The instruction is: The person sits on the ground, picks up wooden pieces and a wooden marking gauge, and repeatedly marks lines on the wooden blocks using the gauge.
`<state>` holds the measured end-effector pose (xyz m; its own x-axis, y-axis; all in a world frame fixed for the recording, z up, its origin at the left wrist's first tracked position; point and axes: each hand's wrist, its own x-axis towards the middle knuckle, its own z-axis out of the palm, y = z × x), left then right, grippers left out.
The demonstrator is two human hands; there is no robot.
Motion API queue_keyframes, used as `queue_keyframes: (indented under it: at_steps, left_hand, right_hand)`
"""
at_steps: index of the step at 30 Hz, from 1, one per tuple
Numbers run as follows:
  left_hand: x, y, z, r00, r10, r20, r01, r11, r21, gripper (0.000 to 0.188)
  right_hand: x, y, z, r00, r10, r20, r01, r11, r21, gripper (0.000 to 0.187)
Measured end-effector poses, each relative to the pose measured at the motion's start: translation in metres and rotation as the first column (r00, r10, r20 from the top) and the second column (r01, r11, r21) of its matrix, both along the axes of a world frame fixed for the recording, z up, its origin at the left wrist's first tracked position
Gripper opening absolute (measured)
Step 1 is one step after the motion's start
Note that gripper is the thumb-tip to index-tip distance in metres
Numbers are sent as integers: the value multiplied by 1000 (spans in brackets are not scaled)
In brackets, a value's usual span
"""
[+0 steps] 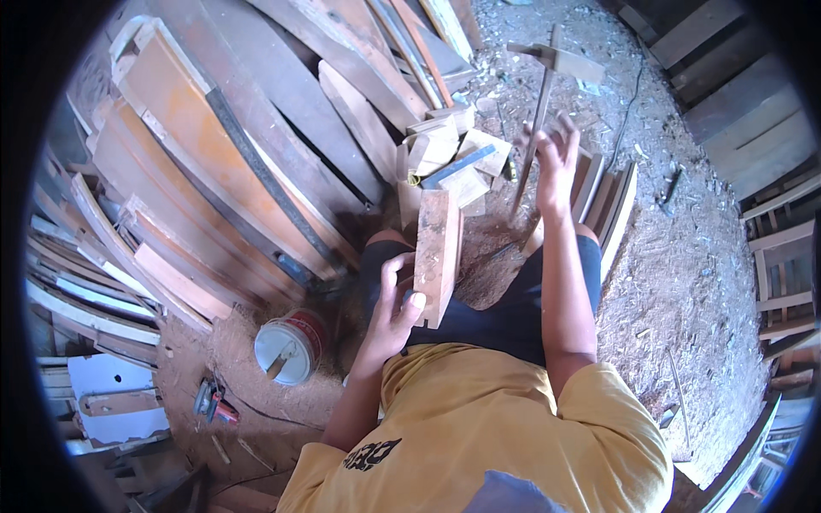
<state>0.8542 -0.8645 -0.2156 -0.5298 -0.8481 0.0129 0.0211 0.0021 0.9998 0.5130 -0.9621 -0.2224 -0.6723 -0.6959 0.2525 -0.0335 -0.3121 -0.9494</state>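
Note:
In my left hand (395, 312) is a thick wooden block (438, 248), held upright above my lap with the thumb on its near face. Notches show at its lower end. My right hand (558, 154) is raised on the far right side, its fingers apart and slightly blurred. Right beside those fingers stands a T-shaped tool (542, 94) with a long thin bar and a crosspiece at the top. Whether the fingertips touch the bar, I cannot tell. Beyond the block lies a pile of short wood offcuts (436, 145), with a blue strip (460, 166) on top.
Long boards (248, 137) lean in stacks on the left. A white-lidded bucket (286, 352) and a red power tool (221, 409) with a cord sit on the ground at lower left. Upright planks (605, 205) stand by my right knee. Wood shavings cover the ground (684, 291).

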Motion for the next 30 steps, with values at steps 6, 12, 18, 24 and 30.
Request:
queue_keyframes:
  at_steps: [6, 12, 18, 24, 30]
  left_hand:
    - [-2, 1, 1, 1000, -16, 11, 16, 1000, 8, 68]
    - [-6, 1, 5, 999, 6, 54, -5, 1000, -23, 64]
    - [-6, 4, 7, 998, 68, -3, -68, 996, -66, 66]
    - [-16, -13, 25, 979, 99, -180, -141, 961, -239, 77]
    - [-40, -33, 65, 939, 226, 259, 50, 655, -754, 87]
  right_hand:
    - [-27, 12, 27, 903, 429, 6, -394, 834, -387, 112]
    - [11, 63, 21, 918, 394, 40, -386, 913, -130, 85]
    - [-1, 84, 42, 988, 151, -26, -152, 984, -90, 56]
    - [-5, 106, 109, 918, 101, -383, -53, 990, 132, 55]
    - [13, 105, 141, 654, 504, -564, -121, 806, 580, 72]
